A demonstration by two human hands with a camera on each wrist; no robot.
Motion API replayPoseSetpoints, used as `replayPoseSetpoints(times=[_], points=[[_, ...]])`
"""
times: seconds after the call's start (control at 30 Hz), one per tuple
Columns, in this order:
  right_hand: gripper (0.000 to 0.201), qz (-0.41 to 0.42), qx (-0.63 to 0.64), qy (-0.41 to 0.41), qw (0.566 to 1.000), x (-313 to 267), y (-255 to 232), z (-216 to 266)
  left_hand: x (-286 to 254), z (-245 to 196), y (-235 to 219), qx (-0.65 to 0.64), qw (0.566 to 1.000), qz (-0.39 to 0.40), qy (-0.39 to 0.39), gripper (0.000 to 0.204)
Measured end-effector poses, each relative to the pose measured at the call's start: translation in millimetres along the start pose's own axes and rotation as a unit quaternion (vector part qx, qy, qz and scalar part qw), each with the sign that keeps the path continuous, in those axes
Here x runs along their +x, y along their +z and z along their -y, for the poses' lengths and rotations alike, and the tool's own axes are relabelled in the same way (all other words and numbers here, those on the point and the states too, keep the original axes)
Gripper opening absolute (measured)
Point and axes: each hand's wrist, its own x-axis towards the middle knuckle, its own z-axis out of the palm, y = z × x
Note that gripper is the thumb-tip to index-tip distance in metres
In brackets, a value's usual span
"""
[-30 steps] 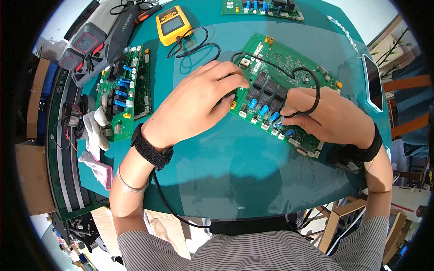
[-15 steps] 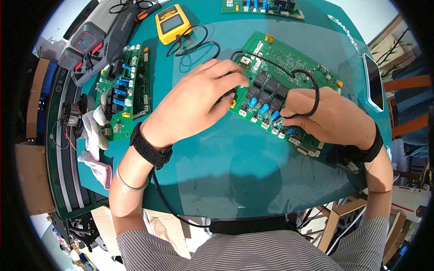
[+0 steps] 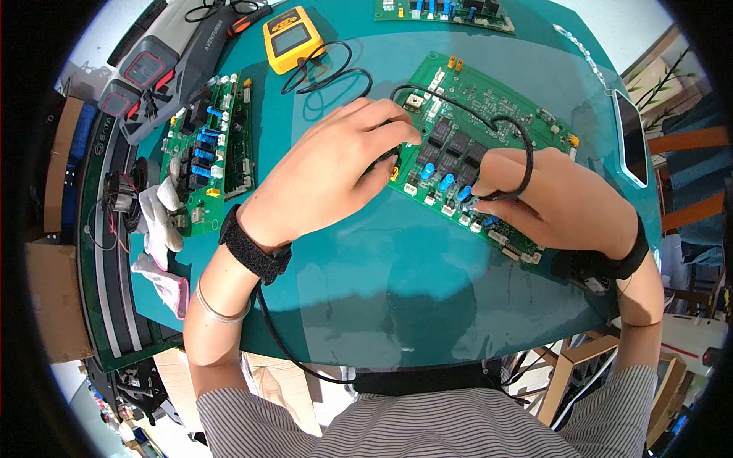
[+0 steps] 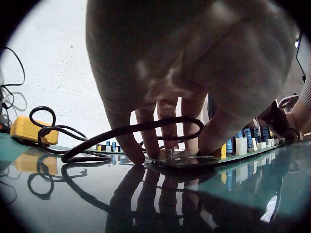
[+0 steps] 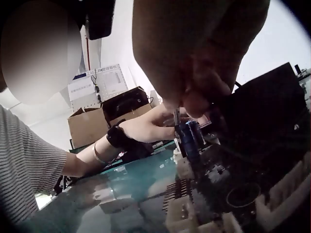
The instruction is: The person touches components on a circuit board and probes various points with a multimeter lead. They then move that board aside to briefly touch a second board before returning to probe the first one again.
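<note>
right hand (image 3: 546,195), centre-right, fingers pinching a slim probe (image 5: 176,116); left hand (image 3: 336,156), fingers straight, steadying the circuit board (image 3: 485,99): likely light, stiff, fragile; hold bare edges!

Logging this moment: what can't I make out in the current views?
Probe: head view, mostly covered by the right hand.
Middle circuit board, left edge: head view, partly behind the left hand.
Far circuit board: head view, cut off by the top edge.
Yellow device, screen: head view, too small to read.
</note>
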Motion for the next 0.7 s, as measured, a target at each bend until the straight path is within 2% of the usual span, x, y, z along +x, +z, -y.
replayPoseSetpoints(times=[0.07,0.17,0.23,0.53,0.7], points=[[0.021,-0.022,0.03,-0.002,0.999,1,-1,-1,0,0,0,0.001,1.0,0.002,0.001,0.035],[0.022,-0.005,0.088,0.033,0.996,1,-3,-4,0,1,0,-0.002,1.0,-0.003,0.009,0.035],[0.022,-0.056,0.112,-0.005,0.992,1,1,-10,0,1,0,-0.001,1.0,0.0,0.007,0.036],[0.019,-0.063,0.097,-0.035,0.993,1,2,-17,0,0,1,0.002,1.0,-0.004,0.012,0.037],[0.018,-0.049,0.124,-0.005,0.991,1,3,-12,0,0,0,0.005,1.0,-0.001,0.012,0.037]])
